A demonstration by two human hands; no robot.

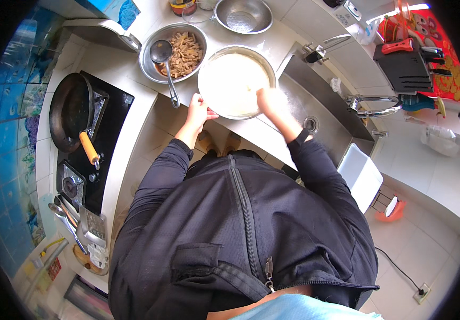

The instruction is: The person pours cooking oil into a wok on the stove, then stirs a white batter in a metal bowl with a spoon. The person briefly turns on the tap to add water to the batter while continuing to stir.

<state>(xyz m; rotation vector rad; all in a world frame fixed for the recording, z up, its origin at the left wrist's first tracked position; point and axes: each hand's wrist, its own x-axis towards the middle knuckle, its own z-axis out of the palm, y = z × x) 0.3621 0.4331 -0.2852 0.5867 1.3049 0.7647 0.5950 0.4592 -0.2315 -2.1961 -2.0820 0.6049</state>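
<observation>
In front of me a round metal bowl holds a pale, creamy mixture, washed out by glare. My left hand grips its near left rim between thumb and fingers. Over the right side of the same bowl is my right hand, curled and overexposed; whether it holds a utensil is hidden by the glare. Just left of it, a second metal bowl contains brown cooked strips in dark liquid. A metal ladle rests in that one, its handle hanging over the near rim.
Behind stands another metal bowl. A wok with a wooden handle sits on the gas hob at left. The stainless sink and tap lie to the right. Farther right is a knife block with several handles.
</observation>
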